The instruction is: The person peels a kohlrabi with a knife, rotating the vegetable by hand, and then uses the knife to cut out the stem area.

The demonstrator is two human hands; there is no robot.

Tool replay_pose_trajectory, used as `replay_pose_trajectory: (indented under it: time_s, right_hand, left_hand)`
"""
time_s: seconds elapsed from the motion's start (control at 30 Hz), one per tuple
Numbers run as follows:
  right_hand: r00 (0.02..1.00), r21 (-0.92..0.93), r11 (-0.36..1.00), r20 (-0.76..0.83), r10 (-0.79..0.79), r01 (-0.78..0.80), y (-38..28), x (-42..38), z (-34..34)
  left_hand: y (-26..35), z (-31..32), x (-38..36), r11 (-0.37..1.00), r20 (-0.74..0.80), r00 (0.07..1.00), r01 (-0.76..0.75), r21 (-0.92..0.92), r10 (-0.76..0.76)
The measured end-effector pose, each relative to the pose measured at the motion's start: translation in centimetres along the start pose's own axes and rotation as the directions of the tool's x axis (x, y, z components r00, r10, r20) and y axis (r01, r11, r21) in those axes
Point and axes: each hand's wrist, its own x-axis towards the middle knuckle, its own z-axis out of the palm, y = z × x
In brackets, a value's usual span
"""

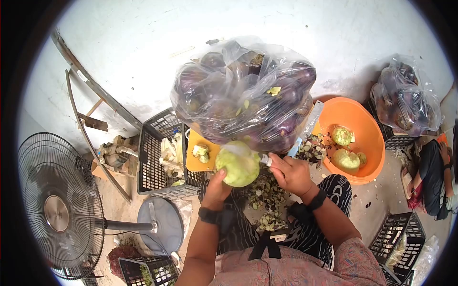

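My left hand [218, 187] is closed round the lower left of a peeled, pale green eggplant [237, 167], holding it up in front of my lap. In my right hand [292, 175] is a peeler [265, 159] with a white handle, at the eggplant's right side; its blade is blurred. Just beyond stands a large clear plastic bag [238, 100] full of purple eggplants. A yellow board [193, 164] with pale trimmings sits to the left. Beneath my hands lies a heap of peelings [267, 200] on the floor.
An orange basin [365, 114] with several peeled eggplants stands at right, near a knife [312, 119] with a light blue handle. Left are a black crate [155, 128] and a standing fan [57, 214]. Another bag of eggplants [405, 100] and a person [431, 178] are far right.
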Motion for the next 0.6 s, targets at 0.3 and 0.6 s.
replay_pose_trajectory:
  time_s: [0.3, 0.6]
  right_hand:
    - [0.987, 0.116, 0.981, -0.016, -0.158, 0.158, -1.4, 0.2, 0.4]
    - [0.985, 0.088, 0.981, -0.013, -0.174, 0.174, -0.4, 0.0, 0.1]
  left_hand:
    - [-0.3, -0.8, 0.0, 0.997, -0.021, 1.0, 0.019, -0.072, -0.02]
    - [-0.4, -0.6, 0.0, 0.999, -0.029, 0.999, -0.022, -0.043, 0.02]
